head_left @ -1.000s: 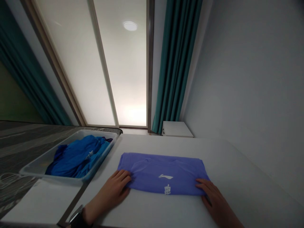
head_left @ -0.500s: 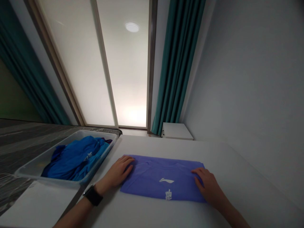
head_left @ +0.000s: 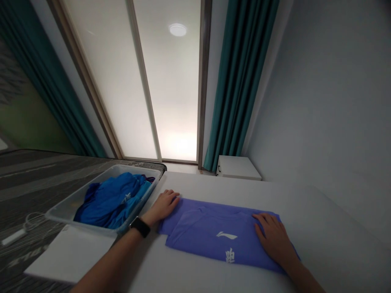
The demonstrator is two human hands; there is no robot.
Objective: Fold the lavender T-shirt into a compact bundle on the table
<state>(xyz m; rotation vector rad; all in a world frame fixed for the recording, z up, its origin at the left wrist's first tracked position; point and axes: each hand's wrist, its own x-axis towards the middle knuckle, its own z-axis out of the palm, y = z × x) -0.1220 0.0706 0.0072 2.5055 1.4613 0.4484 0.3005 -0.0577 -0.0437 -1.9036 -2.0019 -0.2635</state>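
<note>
A purple T-shirt [head_left: 210, 230] lies folded into a wide flat shape on the white table, its white logo and character print facing up. At its far left corner rests my left hand [head_left: 165, 204], fingers stretched over the cloth edge and thumb apart; a dark smartwatch is on that wrist. A small flap of purple cloth juts out below this hand. My right hand [head_left: 273, 237] lies on the right part of the shirt with its fingers spread, covering some of that end.
Left of the table, a clear plastic bin [head_left: 62, 209] holds crumpled blue clothes [head_left: 113, 199]. It stands on a dark striped surface [head_left: 36, 175] beside a white board [head_left: 70, 252] and a white power strip [head_left: 14, 237]. A white cabinet [head_left: 240, 167] stands beyond the table, near the wall.
The view has shifted, so most things sit further right. A flap of cloth now shows at the shirt's left end, and my left hand is nearer its far corner.
</note>
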